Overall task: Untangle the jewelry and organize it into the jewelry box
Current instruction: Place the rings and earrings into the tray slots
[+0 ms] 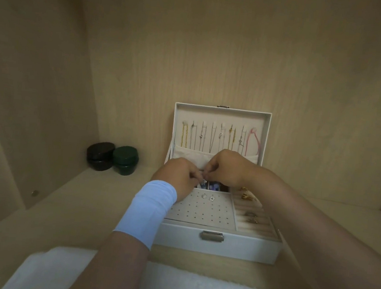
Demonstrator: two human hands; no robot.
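Note:
A white jewelry box (217, 244) stands open on a wooden shelf. Several necklaces (220, 137) hang in a row inside its raised lid. Two small silver earrings (207, 197) sit on the perforated earring panel (202, 212), and rings (251, 216) rest in the slotted rolls at the right. My left hand (177, 177), with a light blue wrist band, and my right hand (226, 170) meet above the box's back compartments. Their fingertips pinch a small silver earring (204, 181) between them.
Two small round lidded cases, one dark brown (99, 156) and one dark green (125, 160), stand at the shelf's back left. A white fluffy cloth (184, 286) lies along the near edge. Wooden walls close the left side and the back.

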